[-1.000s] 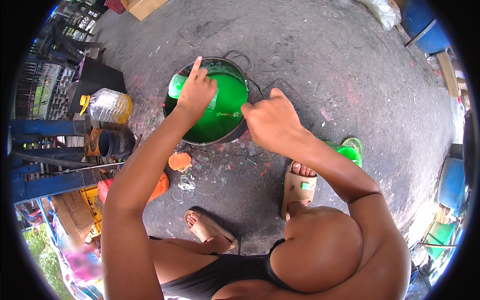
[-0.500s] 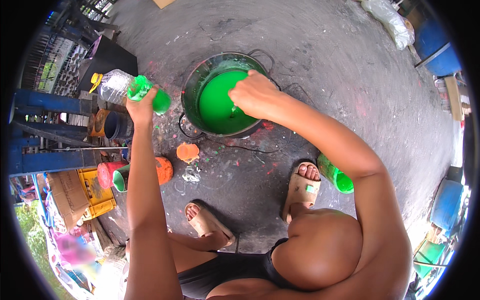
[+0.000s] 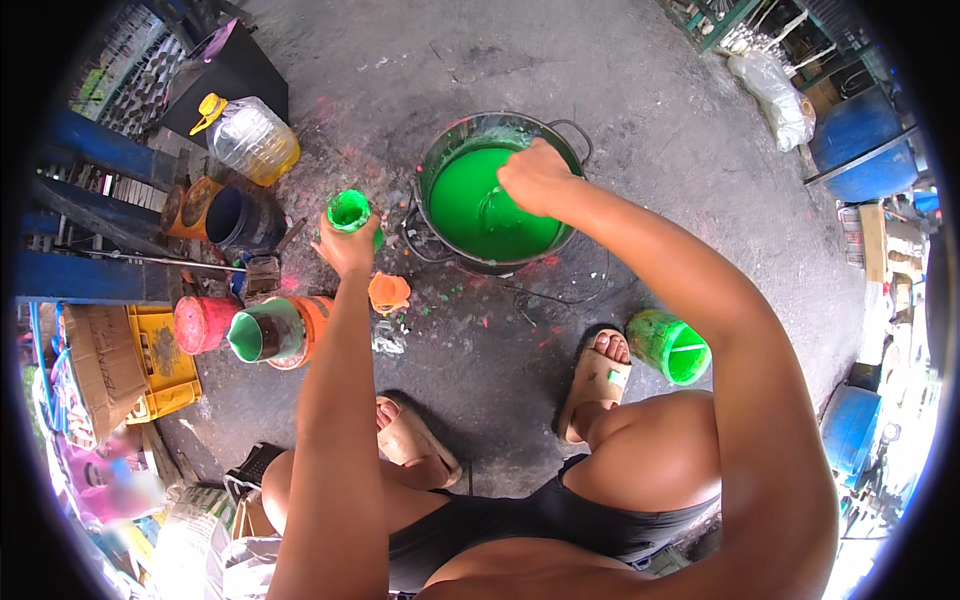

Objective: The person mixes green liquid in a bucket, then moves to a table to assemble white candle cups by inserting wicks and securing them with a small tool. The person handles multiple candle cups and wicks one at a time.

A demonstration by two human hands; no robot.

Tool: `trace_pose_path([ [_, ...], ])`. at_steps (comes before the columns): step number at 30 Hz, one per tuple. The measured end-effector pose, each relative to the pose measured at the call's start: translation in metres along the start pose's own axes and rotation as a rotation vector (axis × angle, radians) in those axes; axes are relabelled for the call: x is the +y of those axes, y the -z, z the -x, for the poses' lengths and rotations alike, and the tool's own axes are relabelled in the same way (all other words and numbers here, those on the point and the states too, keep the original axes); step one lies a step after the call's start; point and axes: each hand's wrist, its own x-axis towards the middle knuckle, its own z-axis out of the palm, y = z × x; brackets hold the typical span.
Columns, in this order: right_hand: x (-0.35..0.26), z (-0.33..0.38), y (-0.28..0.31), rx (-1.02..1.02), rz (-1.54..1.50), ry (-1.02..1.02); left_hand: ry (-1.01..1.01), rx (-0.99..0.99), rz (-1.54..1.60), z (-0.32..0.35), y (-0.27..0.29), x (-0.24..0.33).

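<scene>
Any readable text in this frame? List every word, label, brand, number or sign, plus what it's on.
Nothing I can quote.
Yellow crate: dark marking on its side, too blurred to read.
Cardboard box: faint marks, too unclear to tell if they're writing.
Green cup, pot, plastic bottle: no legible text on the sides that show.

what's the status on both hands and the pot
Left hand gripping green container. Right hand closed over pot of green liquid, anything held hidden. Orange piece near pot, not blocking it.
</scene>
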Motion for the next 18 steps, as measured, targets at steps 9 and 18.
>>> trace_pose_path([
  [9,-0.018,0.002,0.012,0.019,-0.011,-0.103,0.082,0.083,0.082,0.008,-0.021,-0.020],
  [18,-0.009,-0.003,-0.014,0.016,-0.069,-0.202,0.180,-0.051,0.005,0.033,-0.019,-0.041],
])
